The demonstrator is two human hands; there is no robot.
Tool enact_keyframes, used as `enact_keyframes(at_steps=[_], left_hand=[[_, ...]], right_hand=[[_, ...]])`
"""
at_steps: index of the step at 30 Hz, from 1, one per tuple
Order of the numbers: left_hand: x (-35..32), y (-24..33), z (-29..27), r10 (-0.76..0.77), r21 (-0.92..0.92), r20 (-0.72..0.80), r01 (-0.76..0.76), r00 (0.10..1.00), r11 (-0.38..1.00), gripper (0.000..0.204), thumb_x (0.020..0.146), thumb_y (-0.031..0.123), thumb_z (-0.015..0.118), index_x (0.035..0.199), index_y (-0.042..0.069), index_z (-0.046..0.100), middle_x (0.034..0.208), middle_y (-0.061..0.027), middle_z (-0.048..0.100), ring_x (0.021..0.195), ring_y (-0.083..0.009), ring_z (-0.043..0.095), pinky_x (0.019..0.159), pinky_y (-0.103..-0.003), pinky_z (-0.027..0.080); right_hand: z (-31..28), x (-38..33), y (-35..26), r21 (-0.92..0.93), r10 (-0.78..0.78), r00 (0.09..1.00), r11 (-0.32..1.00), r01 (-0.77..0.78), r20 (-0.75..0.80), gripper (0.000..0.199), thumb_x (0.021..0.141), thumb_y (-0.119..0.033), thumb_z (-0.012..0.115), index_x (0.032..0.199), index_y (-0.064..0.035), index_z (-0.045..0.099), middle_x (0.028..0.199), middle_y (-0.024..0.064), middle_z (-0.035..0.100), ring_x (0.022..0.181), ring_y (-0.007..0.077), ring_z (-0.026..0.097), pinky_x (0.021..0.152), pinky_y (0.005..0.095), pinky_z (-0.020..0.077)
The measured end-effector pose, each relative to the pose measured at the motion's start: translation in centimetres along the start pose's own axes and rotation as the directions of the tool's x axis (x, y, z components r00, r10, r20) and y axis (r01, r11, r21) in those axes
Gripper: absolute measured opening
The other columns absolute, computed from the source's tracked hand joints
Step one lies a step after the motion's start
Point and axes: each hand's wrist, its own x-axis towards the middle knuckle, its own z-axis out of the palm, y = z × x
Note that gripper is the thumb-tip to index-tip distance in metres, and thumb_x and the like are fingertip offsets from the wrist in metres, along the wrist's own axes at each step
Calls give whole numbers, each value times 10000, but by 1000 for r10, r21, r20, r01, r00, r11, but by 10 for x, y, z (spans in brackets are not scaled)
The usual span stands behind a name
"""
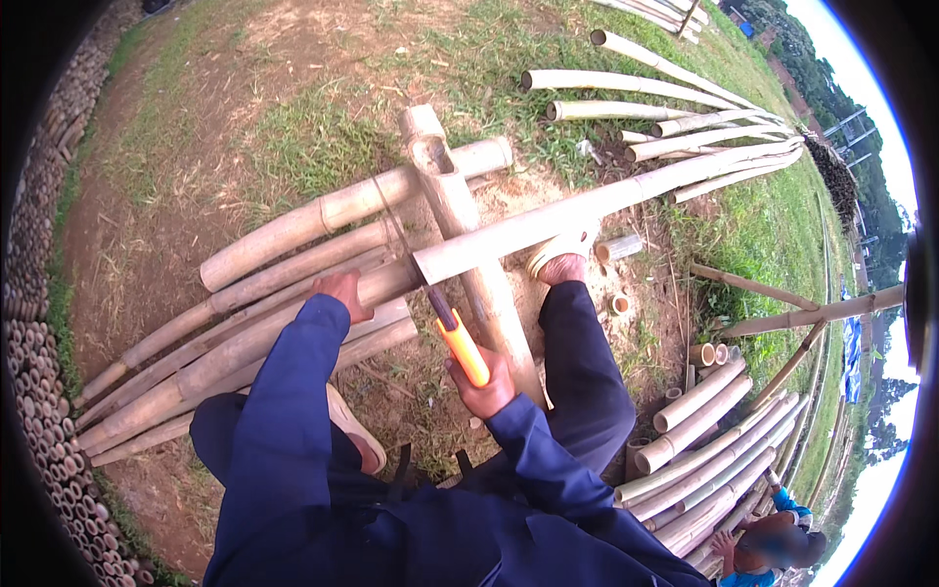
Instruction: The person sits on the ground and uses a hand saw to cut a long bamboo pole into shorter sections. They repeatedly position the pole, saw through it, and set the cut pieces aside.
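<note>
My right hand (486,383) is closed around the orange handle of a handsaw (462,348). The saw's dark blade points away from me and lies at the gap between two lengths of bamboo. On the right side of the blade is a long pale bamboo pole (587,207), which reaches to the far right. To its left, my left hand (341,292) grips a browner bamboo length (387,283) close to the blade; some fingers are hidden. I cannot tell whether the two lengths still join. A thick notched bamboo post (454,202) passes under the pale pole.
More bamboo poles (311,221) lie at the left, others (636,86) at the far right. Short offcuts (618,248) sit beside my sandalled foot (562,256). Stacked bamboo (696,416) stands at the lower right, near another person (773,543). Cut bamboo ends line the left edge.
</note>
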Motion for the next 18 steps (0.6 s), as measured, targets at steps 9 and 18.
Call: enact_keyframes(at_steps=[9, 18], left_hand=[[-9, 16, -10, -23, -17, 33, 24, 999, 1000, 779, 707, 471, 849, 1322, 33, 658, 1228, -233, 732, 1181, -384, 690, 1097, -482, 488], [-13, 13, -12, -12, 11, 30, 12, 999, 1000, 763, 713, 481, 840, 1303, 29, 666, 1225, -232, 732, 1162, -378, 700, 1086, -455, 505]], right_hand=[[3, -8, 7, -81, 15, 999, 997, -19, -46, 225, 900, -213, 772, 1029, -33, 732, 800, 227, 702, 771, 405, 730, 715, 447, 556], [6, -12, 6, -79, 20, 999, 997, -23, -47, 276, 897, -218, 777, 1108, -44, 736, 863, 226, 726, 857, 401, 743, 774, 438, 566]])
